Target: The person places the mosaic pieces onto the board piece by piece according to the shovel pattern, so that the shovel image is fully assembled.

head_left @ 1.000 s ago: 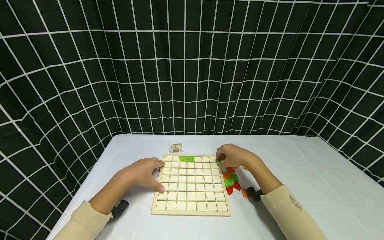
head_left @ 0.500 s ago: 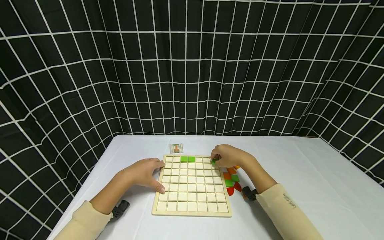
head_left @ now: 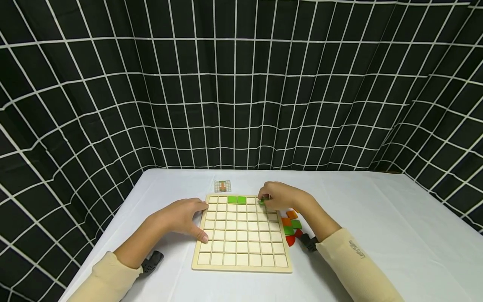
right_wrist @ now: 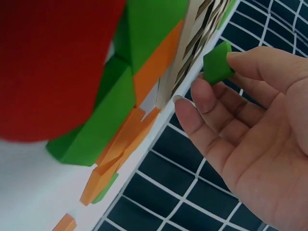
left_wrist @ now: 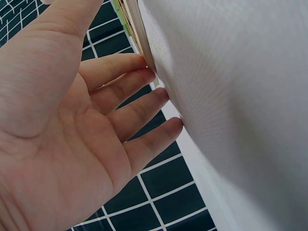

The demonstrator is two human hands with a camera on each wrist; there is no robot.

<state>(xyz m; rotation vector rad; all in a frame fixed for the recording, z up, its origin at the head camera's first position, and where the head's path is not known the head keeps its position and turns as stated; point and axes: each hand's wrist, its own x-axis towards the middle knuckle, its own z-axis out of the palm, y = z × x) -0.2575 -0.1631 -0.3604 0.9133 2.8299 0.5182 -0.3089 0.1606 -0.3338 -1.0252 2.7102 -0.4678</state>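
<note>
A pale wooden grid board [head_left: 241,225] lies on the white table, with two green square tiles [head_left: 237,200] side by side in its far row. My right hand [head_left: 282,195] pinches another green square tile [right_wrist: 217,63] between thumb and index finger, over the far right part of the board. In the right wrist view the other fingers are loosely bent beside the tile. My left hand [head_left: 182,218] rests at the board's left edge, thumb touching the frame. Its fingers [left_wrist: 144,103] are fairly straight and spread in the left wrist view, their tips at the board edge and cloth.
Right of the board lie loose pieces: green tiles [head_left: 288,230], orange tiles [head_left: 292,214] and red rounded pieces [head_left: 290,240], partly overlapping and partly hidden by the right wrist. Behind the board is a small pattern card [head_left: 222,186]. A black gridded curtain [head_left: 241,105] surrounds the table.
My right hand has moved left with the green tile, from the board's right edge to over its far row. The left hand stays at the left edge.
</note>
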